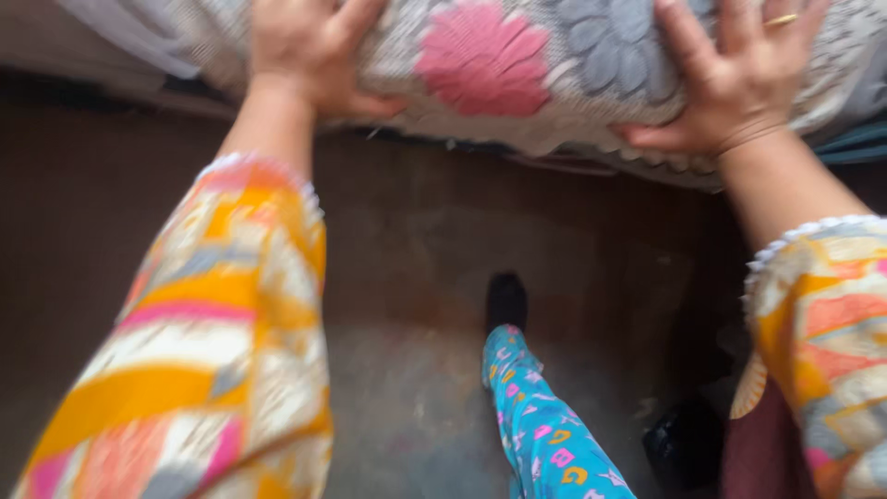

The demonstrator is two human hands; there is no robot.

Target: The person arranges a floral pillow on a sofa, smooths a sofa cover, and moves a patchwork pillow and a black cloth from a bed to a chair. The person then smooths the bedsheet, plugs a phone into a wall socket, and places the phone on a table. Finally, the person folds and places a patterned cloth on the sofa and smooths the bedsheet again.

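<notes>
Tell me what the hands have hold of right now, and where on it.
Both hands grip a flowered quilted bedcover along its folded lower edge: left hand near the left end, right hand further right.

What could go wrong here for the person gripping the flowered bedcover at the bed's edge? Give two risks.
1. The left hand and right hand press only the flowered bedcover, so the loose fabric might slide off the edge.
2. One foot stands forward on a smooth-looking floor; leaning in could cause a slip.
</notes>
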